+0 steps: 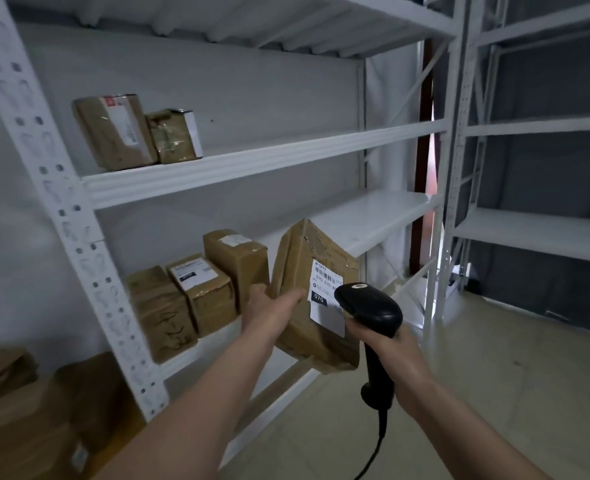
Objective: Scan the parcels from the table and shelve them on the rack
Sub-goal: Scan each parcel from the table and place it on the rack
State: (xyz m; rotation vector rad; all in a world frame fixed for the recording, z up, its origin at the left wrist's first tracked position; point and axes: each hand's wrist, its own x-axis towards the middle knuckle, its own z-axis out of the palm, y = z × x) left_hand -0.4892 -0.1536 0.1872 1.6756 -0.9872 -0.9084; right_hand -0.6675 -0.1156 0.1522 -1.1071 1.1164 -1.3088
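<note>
Left hand: my left hand (272, 308) grips the tilted parcel (316, 296) at the lower shelf (366, 216) edge.
Right hand: at 3 o'clock, my right hand (395, 348) clasps the black scanner (373, 308) over its label (326, 294).

brown cardboard parcel (307, 299) with white barcode label (326, 292), black scanner (373, 313), white rack (252, 168), beige floor (511, 375)

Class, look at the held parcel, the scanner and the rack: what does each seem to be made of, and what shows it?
Held parcel: brown cardboard under glossy tape, judging by creases and sheen; paper label.
Scanner: probably black moulded plastic, smooth with a soft shine.
Rack: apparently white-painted metal, given its punched upright and thin ribbed beams.
</note>
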